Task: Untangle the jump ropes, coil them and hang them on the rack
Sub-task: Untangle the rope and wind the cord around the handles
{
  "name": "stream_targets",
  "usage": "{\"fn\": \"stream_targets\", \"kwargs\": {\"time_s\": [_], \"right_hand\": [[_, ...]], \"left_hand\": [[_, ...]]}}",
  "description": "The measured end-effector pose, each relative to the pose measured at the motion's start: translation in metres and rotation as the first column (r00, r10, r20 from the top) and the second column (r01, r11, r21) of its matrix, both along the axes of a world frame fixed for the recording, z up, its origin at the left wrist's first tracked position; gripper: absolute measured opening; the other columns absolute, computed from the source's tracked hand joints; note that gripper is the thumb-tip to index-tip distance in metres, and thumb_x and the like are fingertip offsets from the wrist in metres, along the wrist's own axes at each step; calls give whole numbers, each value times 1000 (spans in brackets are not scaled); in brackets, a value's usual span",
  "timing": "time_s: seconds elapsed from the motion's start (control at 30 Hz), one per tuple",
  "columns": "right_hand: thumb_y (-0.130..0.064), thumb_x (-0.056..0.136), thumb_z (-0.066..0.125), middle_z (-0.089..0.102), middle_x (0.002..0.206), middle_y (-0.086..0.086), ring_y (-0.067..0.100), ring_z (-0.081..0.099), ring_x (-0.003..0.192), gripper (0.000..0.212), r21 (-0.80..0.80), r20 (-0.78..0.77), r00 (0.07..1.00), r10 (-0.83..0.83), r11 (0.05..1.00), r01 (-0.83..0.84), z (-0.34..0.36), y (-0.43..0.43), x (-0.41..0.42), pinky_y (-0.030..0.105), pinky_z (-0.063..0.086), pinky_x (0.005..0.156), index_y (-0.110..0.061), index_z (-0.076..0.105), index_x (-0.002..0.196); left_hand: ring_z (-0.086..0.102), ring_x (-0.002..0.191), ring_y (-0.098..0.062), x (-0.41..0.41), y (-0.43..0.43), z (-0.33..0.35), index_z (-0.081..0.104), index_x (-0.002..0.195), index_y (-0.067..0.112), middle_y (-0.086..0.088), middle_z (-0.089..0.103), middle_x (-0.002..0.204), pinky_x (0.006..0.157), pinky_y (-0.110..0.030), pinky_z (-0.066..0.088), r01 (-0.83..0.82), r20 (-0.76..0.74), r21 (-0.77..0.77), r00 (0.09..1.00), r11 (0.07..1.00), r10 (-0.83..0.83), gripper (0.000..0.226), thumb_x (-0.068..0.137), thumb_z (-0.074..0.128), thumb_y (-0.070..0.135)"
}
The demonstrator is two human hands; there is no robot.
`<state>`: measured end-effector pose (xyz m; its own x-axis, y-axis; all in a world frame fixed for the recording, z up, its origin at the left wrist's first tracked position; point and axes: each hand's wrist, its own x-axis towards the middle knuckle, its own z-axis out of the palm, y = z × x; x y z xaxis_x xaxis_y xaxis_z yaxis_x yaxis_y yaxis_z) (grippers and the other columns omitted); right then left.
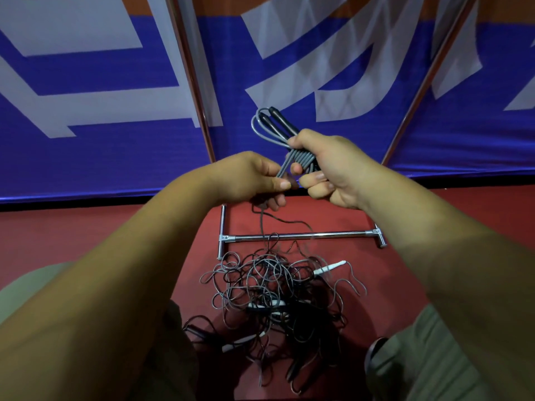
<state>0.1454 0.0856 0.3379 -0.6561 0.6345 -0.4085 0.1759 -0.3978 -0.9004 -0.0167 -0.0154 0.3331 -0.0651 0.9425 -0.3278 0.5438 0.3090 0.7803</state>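
Observation:
My right hand (333, 166) grips a grey jump rope bundle (299, 159) with its two black handles (279, 123) sticking up and away. The cord is wrapped several times around the bundle. My left hand (249, 178) pinches the loose end of that grey cord just left of the wraps. One strand hangs down from my hands to a tangled pile of grey and black ropes (278, 293) on the red floor between my knees. White handles (330, 267) and black handles lie in the pile. The chrome rack (301, 235) stands behind the pile, its base bar on the floor.
The rack's two slanted uprights (191, 76) rise in front of a blue, white and orange banner wall (86, 96). My knees in olive trousers (451, 357) flank the pile. A shoe (376, 354) shows at the lower right.

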Motion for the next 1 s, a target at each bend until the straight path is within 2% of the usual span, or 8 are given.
{"fn": "stream_targets", "kwargs": {"time_s": [0.17, 0.37, 0.47, 0.57, 0.67, 0.8, 0.9, 1.0], "right_hand": [[-28, 98, 60, 56, 77, 6, 9, 22, 46, 15, -7, 8, 994, 114, 994, -113, 6, -5, 3, 17, 13, 40, -14, 56, 91], [-24, 94, 59, 60, 89, 8, 8, 28, 46, 11, -12, 0, 998, 68, 998, -68, 10, -6, 6, 17, 16, 35, -13, 55, 94], [-24, 96, 59, 59, 81, 9, 14, 53, 48, 13, -65, -36, 999, -27, 998, 24, 11, -7, 4, 23, 44, 40, -11, 58, 93], [-21, 96, 59, 60, 75, 12, 34, 76, 74, 15, -172, -98, 992, -85, 983, 67, 10, -6, 2, 51, 66, 71, -6, 60, 99], [-24, 95, 60, 60, 72, 10, 24, 67, 66, 15, -152, -45, 998, -53, 987, 46, 7, -3, 5, 53, 65, 77, -9, 61, 93], [-24, 94, 61, 59, 74, 9, 13, 49, 49, 14, -31, 27, 998, -51, 998, 52, 4, -2, 6, 28, 50, 50, -11, 60, 88], [-21, 94, 61, 58, 74, 9, 14, 44, 48, 10, 82, 71, 997, -36, 996, 30, 1, -3, 6, 22, 30, 44, -14, 59, 88], [-21, 96, 60, 60, 76, 9, 14, 44, 48, 7, 184, 127, 991, 30, 982, -53, -1, -8, 5, 21, 24, 45, -15, 57, 93]], "left_hand": [[75, 76, -6, -8, 2, -6, 78, 100, 5, -3, 81, 85, 71, -14, 55, -25, -83, 9, 996, 1000, 26, 23, 105, 64, 22], [75, 75, -7, -5, 2, -7, 74, 106, 0, -1, 81, 85, 62, -13, 52, -63, -8, 40, 998, 997, 64, 27, 108, 59, 22], [71, 69, -6, -5, 4, -9, 72, 107, -3, -1, 79, 80, 61, -15, 52, -74, 65, 30, 995, 997, 72, 29, 109, 57, 21], [71, 73, -11, -9, 5, -11, 71, 109, -4, -8, 79, 87, 67, -20, 55, -87, 112, 47, 990, 995, 82, 27, 109, 56, 20], [74, 86, -14, -13, 6, -12, 69, 119, -1, -10, 78, 99, 77, -24, 58, -67, 152, 19, 986, 998, 64, 21, 108, 58, 13], [71, 117, -30, -21, 6, -5, 58, 139, 3, -18, 69, 133, 108, -46, 53, -222, 461, 14, 867, 975, 191, 57, 83, 57, -7], [72, 109, -28, -24, 10, 12, 62, 135, 12, -13, 69, 127, 99, -43, 59, -404, 619, 85, 738, 911, 270, 39, 98, 51, 7], [74, 110, -29, -21, 12, 14, 66, 136, 15, -15, 74, 125, 93, -37, 62, -399, 470, 188, 839, 897, 275, 32, 108, 58, 28]]}}
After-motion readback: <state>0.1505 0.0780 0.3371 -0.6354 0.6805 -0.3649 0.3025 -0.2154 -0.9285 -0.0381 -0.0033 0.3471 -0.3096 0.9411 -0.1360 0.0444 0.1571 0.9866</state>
